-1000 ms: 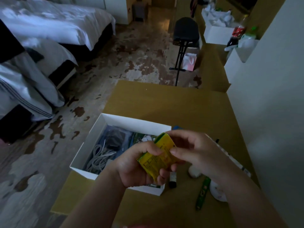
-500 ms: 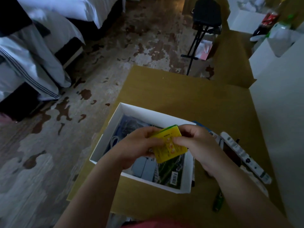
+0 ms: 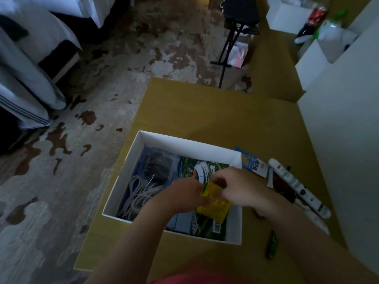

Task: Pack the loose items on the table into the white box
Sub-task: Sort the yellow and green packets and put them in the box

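both hands hold a yellow packet (image 3: 213,202) over the white box (image 3: 184,141), which sits on the table (image 3: 215,111). the left hand (image 3: 189,195) pinches the packet's 9 o'clock edge and the right hand (image 3: 239,190) grips its 1 o'clock corner, fingers closed on it. inside the box, a coil of white cord (image 3: 136,196) lies at 8 o'clock and a green printed sheet (image 3: 202,171) covers the 3 o'clock half. on the table at 3 o'clock of the box lie a blue packet (image 3: 249,161), a long white tube (image 3: 295,184), and at 5 o'clock a small green item (image 3: 271,244).
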